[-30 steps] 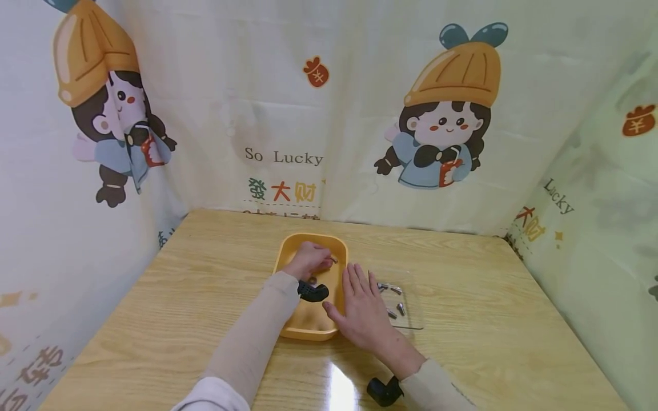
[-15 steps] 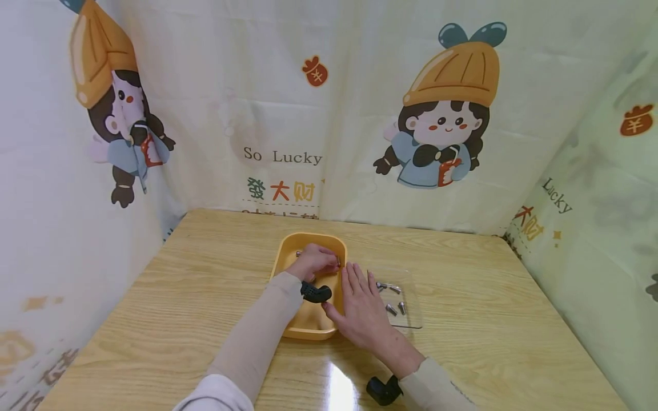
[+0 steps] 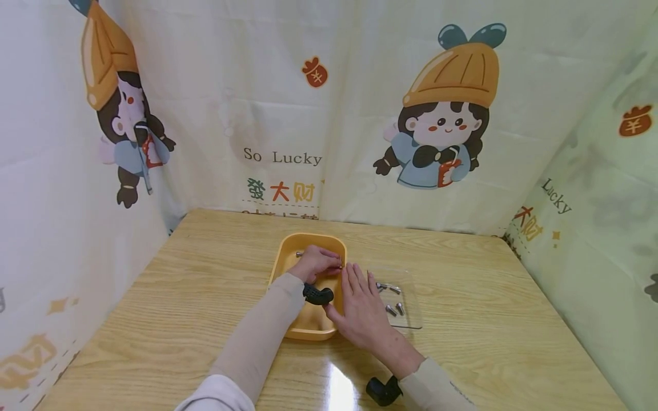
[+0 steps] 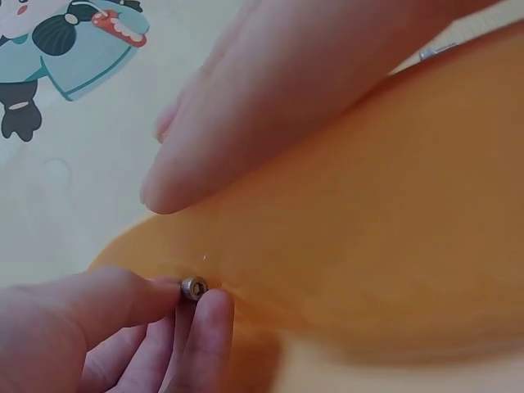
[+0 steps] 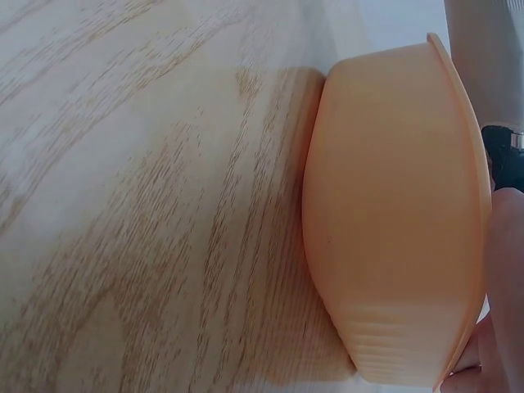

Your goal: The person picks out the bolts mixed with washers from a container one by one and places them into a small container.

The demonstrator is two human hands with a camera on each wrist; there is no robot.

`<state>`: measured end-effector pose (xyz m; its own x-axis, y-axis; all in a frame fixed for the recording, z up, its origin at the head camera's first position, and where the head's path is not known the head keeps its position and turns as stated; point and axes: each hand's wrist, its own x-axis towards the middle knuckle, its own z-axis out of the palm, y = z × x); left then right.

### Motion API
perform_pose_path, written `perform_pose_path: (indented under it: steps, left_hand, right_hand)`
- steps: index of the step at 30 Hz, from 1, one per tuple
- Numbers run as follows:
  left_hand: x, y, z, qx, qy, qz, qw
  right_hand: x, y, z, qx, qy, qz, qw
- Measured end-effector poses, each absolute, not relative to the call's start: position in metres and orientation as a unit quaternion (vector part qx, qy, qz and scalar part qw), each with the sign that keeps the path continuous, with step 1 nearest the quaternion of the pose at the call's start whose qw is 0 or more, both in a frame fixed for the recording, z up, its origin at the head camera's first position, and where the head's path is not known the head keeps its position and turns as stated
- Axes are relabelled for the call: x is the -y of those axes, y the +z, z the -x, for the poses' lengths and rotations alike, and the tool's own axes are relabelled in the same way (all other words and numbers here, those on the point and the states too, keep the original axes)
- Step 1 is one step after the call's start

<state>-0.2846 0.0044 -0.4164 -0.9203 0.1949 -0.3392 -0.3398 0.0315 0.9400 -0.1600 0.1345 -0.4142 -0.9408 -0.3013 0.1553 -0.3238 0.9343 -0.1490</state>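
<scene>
Inside the orange bin (image 3: 308, 334), my left hand (image 3: 315, 264) pinches a small metal hex socket screw between thumb and fingertips, close to the bin's right wall. The left wrist view shows the head of this socket screw (image 4: 194, 288) facing the camera; its shank is hidden by the fingers. My right hand (image 3: 364, 313) lies with straight fingers along the bin's right rim, its thumb reaching over the near part. From the right wrist, the bin's outer wall (image 5: 393, 213) fills much of the view. Another screw (image 3: 299, 254) lies in the bin, left of my left hand.
A clear shallow dish (image 3: 413, 297) sits right of the bin, partly behind my right hand, with several metal screws (image 3: 400, 309) in it. Printed curtains (image 3: 349, 171) close off the back and sides of the wooden table (image 3: 478, 319).
My left hand has shifted slightly right inside the bin, up to its right wall, with the screw. A screw at the bin's left has come into view. The right hand has stayed put.
</scene>
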Motion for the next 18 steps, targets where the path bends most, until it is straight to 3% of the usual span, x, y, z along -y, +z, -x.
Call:
perform_pose_path:
  steps: [18]
  left_hand:
    - [0.005,-0.404,0.282,-0.687,0.694,0.036,0.212]
  right_hand:
    - [-0.143,-0.409,0.157,0.982,0.093,-0.15,0.069]
